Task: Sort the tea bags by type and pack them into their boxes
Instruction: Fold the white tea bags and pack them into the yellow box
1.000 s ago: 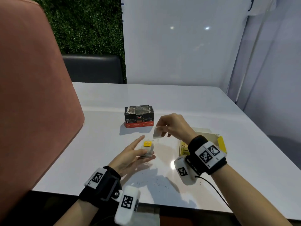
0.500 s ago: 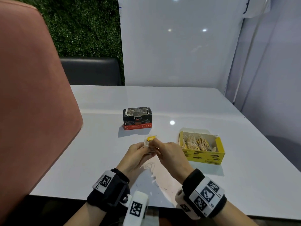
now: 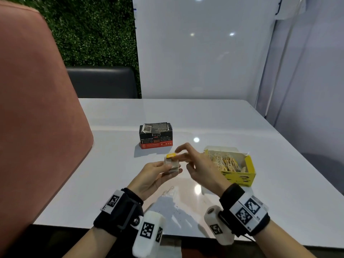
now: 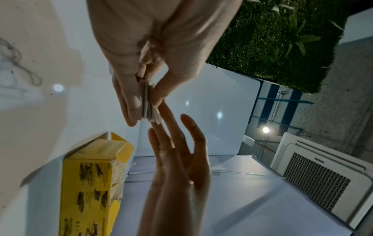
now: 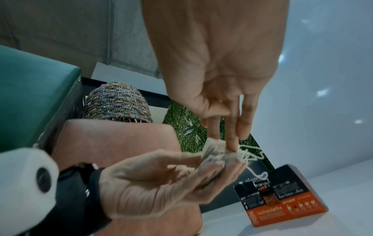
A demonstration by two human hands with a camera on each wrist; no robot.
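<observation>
My left hand (image 3: pixel 170 167) grips a small stack of white tea bags (image 3: pixel 172 164) with a yellow tag (image 3: pixel 170 155) on top, held just above the table. In the left wrist view the tea bags (image 4: pixel 149 103) sit fanned between the thumb and fingers. My right hand (image 3: pixel 181 155) has straight fingers (image 5: pixel 232 137) whose tips press on the top of the tea bags (image 5: pixel 216 154) and their strings. An open yellow box (image 3: pixel 240 176) to the right holds several yellow-tagged bags. A shut black and red box (image 3: pixel 156 135) stands behind the hands.
A loose string (image 3: pixel 169 191) and tea crumbs lie on the white table (image 3: pixel 279 192) below my hands. A pink chair back (image 3: pixel 37 108) rises at the left. A white wall panel (image 3: pixel 195 53) stands behind the table.
My right hand came down from a raised position, where it held one tea bag, to the stack. Its fingers now rest straight on top. The left hand lifted the stack slightly.
</observation>
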